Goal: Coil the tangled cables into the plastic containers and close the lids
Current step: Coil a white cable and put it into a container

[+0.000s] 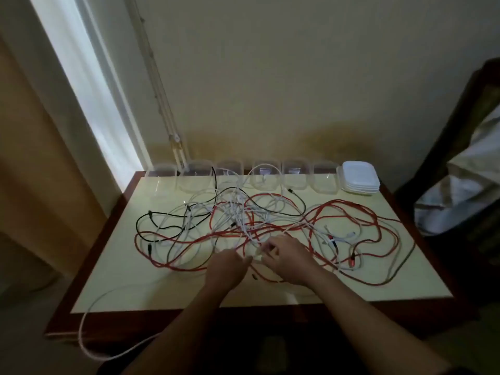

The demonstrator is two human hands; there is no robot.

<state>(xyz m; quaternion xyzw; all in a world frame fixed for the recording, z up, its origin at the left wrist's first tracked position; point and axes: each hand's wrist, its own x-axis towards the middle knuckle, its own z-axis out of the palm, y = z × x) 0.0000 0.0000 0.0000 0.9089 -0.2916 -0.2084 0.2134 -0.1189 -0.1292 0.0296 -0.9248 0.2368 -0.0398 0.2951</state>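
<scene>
A tangle of red cables [349, 212], white cables [238, 212] and black cables [151, 217] spreads across the pale tabletop [130, 282]. My left hand [226, 269] and my right hand [289, 259] meet at the front of the tangle. Both pinch a white cable [255, 257] between their fingertips. One white cable [89, 345] loops off the table's front left edge. Several clear plastic containers [265, 178] stand open in a row along the far edge. A stack of white lids [358, 180] sits at the row's right end.
The table has a dark wooden rim [89, 258] and stands against a cream wall. A bright window strip is at the left. A dark chair or frame [460, 147] stands close to the table's right side.
</scene>
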